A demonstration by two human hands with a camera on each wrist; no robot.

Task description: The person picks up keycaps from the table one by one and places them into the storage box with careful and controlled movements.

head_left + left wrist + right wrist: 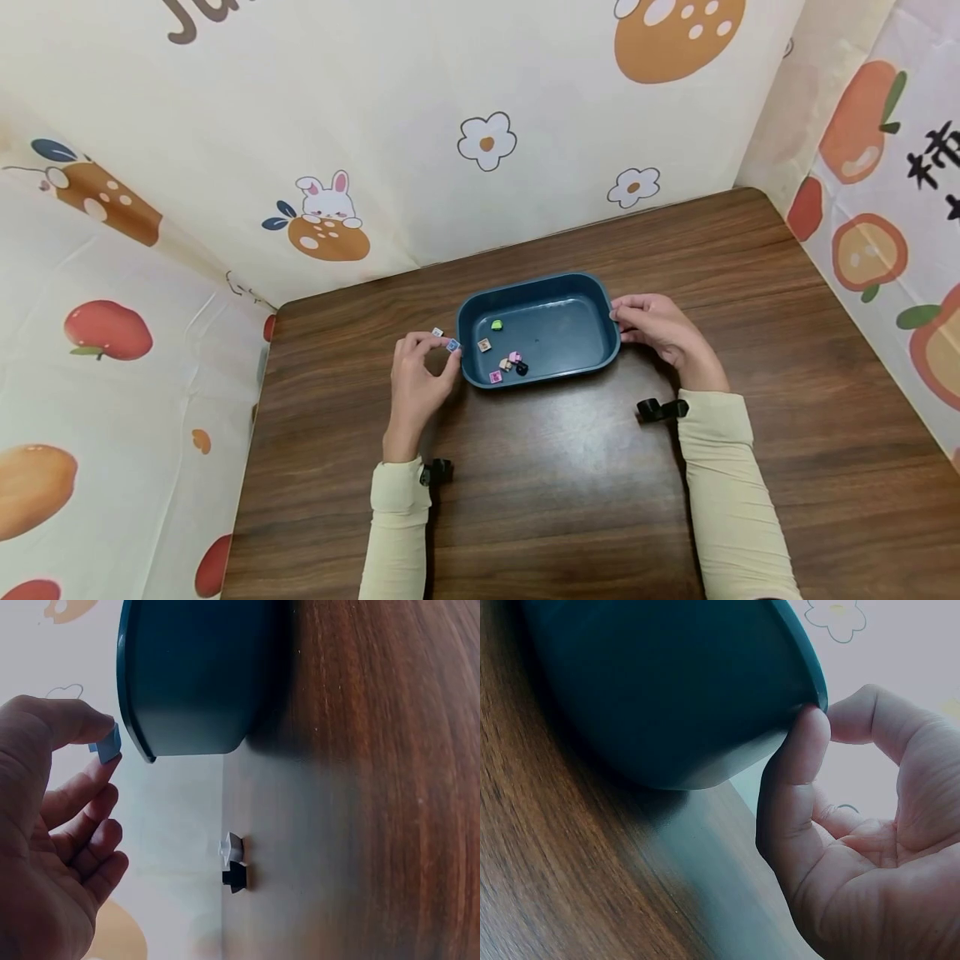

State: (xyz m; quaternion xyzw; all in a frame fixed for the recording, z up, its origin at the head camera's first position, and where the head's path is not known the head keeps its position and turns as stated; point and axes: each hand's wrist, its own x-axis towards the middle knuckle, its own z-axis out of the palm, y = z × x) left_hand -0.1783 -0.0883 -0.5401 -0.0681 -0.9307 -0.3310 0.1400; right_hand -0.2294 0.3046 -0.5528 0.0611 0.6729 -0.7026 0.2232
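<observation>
My left hand pinches a small blue block between thumb and index finger, just beside the left rim of a dark blue tray. The left wrist view shows the same blue block close to the tray's outer wall, the other fingers loosely bent. With thumb and index finger, my right hand grips the tray's right rim. Inside the tray, toward its left end, lie a green piece, an orange-tan block, a pink block, a black piece and other small pieces.
On the wooden table left of the tray, a white piece and a black piece lie together in the left wrist view. Fruit-printed cloth hangs behind and along both sides of the table.
</observation>
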